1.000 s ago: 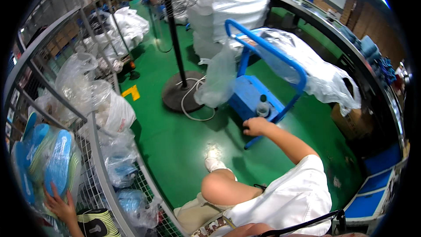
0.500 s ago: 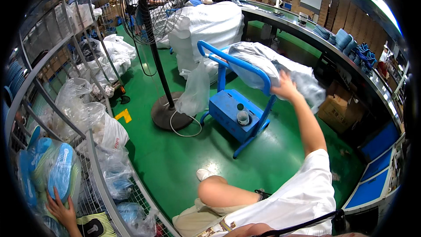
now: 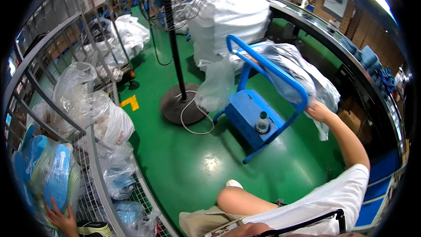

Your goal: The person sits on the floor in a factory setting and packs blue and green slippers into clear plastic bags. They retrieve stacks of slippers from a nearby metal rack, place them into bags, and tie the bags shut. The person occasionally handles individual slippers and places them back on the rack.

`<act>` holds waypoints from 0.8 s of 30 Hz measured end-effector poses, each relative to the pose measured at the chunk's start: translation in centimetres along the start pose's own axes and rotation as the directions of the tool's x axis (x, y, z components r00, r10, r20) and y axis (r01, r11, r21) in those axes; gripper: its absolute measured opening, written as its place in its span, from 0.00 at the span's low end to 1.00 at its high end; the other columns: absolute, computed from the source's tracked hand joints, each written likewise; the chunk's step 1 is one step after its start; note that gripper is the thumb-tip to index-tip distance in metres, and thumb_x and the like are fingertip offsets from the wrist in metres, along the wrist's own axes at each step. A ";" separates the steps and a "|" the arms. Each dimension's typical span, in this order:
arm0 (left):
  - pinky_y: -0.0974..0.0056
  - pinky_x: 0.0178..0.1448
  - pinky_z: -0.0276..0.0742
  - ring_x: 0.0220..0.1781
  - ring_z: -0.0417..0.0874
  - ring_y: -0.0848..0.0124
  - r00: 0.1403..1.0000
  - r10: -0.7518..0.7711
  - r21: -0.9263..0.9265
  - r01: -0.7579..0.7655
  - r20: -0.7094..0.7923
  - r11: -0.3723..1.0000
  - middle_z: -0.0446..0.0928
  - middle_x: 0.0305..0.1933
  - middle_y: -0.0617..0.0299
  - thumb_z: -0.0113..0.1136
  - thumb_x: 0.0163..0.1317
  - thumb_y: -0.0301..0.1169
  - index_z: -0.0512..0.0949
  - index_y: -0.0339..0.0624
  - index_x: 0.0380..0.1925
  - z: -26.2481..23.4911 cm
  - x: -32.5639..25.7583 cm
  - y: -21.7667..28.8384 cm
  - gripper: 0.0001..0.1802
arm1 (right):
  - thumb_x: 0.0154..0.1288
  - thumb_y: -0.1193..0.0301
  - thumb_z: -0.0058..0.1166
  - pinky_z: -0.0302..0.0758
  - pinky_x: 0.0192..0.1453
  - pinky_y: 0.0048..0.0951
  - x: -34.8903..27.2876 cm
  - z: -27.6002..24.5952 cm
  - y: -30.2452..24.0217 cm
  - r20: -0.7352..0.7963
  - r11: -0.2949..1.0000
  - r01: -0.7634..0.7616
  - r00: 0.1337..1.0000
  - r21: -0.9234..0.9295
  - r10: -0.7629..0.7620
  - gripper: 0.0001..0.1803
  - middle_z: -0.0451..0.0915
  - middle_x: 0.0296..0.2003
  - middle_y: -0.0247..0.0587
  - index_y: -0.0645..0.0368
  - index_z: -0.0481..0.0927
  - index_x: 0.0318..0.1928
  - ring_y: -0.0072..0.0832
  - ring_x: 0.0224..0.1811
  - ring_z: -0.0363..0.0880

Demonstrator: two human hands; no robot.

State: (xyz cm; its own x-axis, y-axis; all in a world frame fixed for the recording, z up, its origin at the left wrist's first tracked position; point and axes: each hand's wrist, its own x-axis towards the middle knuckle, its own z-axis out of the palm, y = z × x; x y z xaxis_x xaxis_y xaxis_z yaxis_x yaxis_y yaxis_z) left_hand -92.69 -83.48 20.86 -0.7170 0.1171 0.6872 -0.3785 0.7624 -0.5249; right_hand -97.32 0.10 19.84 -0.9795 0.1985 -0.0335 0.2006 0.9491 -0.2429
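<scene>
At the lower left, my left hand [image 3: 61, 217] rests with spread fingers on blue shoe insoles [image 3: 57, 171] wrapped in clear plastic. Below it lies a dark, green-striped piece [image 3: 94, 228], partly cut off. My right arm reaches out to the right. The fingers of my right hand [image 3: 320, 111] are closed on the near corner of a clear plastic bag [image 3: 291, 59], just beside the blue tube frame. This bag lies with other crumpled plastic across the top of the blue frame [image 3: 265, 68]; its contents are hard to make out.
A fan stand on a round base [image 3: 183, 104] stands left of the blue frame, with a white cable. A bottle [image 3: 262, 125] sits in the frame's blue box [image 3: 252, 109]. A metal cage rail [image 3: 94, 162] runs along my left, and a counter [image 3: 333, 39] curves on the right.
The view has shifted, so the blue frame appears farther right. My right hand has gone from an outstretched reach against the plastic bag to a closed grip at its corner. My left hand stays put.
</scene>
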 end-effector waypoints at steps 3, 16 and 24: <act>0.51 0.56 0.51 0.57 0.56 0.54 0.997 0.077 0.005 -0.077 -0.006 0.997 0.49 0.59 0.50 0.52 0.51 0.39 0.52 0.46 0.56 -0.8 0.2 0.1 0.33 | 0.52 0.63 0.40 0.65 0.43 0.37 -0.1 -1.5 0.0 0.211 0.989 -0.100 0.970 -0.112 0.122 0.15 0.68 0.40 0.53 0.53 0.70 0.40 0.45 0.43 0.67; 0.45 0.60 0.38 0.63 0.41 0.53 0.814 -0.215 -0.132 0.334 0.540 0.933 0.38 0.61 0.45 0.58 0.38 0.36 0.48 0.54 0.57 -8.6 4.9 7.3 0.44 | 0.49 0.65 0.42 0.65 0.50 0.35 1.7 0.7 2.0 0.479 0.907 -0.200 0.796 -0.372 0.371 0.23 0.63 0.50 0.49 0.60 0.65 0.47 0.38 0.50 0.65; 0.65 0.39 0.69 0.36 0.73 0.63 0.462 0.278 -0.530 0.805 0.842 0.267 0.70 0.36 0.48 0.54 0.43 0.30 0.64 0.35 0.44 -25.3 5.3 15.3 0.25 | 0.44 0.78 0.40 0.66 0.46 0.40 -2.1 -7.2 -5.2 0.142 0.942 -0.323 0.941 0.091 0.308 0.22 0.54 0.54 0.46 0.59 0.64 0.46 0.46 0.46 0.66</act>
State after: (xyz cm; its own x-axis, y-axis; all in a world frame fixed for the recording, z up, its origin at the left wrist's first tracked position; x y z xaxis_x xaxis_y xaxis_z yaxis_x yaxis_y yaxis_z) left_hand -87.53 -55.11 29.19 -0.9296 -0.2698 -0.2511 -0.3678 0.6349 0.6794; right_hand -96.19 -3.46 28.16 -0.8618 0.4447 -0.2442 0.5037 0.8077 -0.3066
